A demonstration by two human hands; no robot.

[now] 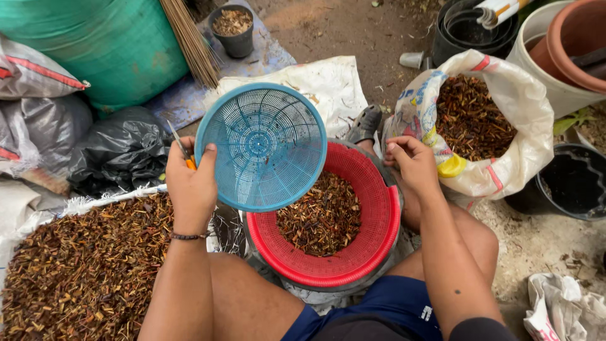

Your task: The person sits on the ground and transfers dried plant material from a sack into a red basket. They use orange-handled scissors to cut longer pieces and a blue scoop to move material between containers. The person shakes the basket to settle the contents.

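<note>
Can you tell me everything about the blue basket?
The blue basket is round and looks like plastic, with a mesh of small holes and a star-like pattern at the middle of its bottom. It is empty and tipped up, so its inside faces the camera. The left hand holds its rim at the left edge. It hangs over the red basket, which has brown dried bits in it, and covers part of that basket's rim. The right hand is not touching it.

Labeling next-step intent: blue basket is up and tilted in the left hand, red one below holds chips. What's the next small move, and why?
Probably lower the blue basket level over the red basket. The left hand holds it tilted and empty, along with orange-handled scissors, while the right hand rests at the red basket's rim, with brown plant cuttings underneath.
</note>
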